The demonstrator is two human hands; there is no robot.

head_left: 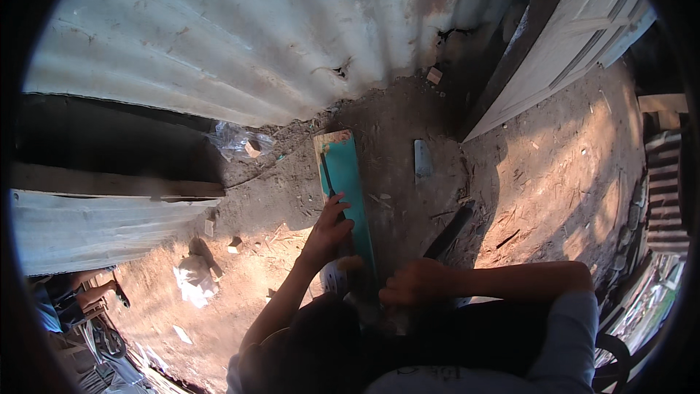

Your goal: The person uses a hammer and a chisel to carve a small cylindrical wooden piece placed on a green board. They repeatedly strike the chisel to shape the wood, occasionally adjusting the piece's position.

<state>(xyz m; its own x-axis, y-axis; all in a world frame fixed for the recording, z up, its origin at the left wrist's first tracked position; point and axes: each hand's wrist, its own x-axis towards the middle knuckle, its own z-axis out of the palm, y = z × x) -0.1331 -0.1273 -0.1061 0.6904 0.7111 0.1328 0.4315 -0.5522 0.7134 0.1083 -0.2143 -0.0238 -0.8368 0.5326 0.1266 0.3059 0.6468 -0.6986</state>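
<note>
A long board painted teal (345,175), bare wood showing at its far left corner, stretches away from my body. My left hand (332,232) rests over its left side, fingers closed round a thin dark rod (326,173) that lies along the paint. The rod's near end is hidden by the hand. Closer to my body and to the right, my right hand (413,284) is closed in a fist; what it grips is too dark to make out. Just beyond the fist is a dark, flat bar (450,232); whether the hand holds it cannot be told.
Corrugated metal sheeting (240,22) stands along the far side. A pale panelled door (565,47) leans at the upper right. On the dirt floor lie a small pale slab (422,158), wood blocks (235,245) and a white bag (195,277). Another person's limbs (91,295) show far left.
</note>
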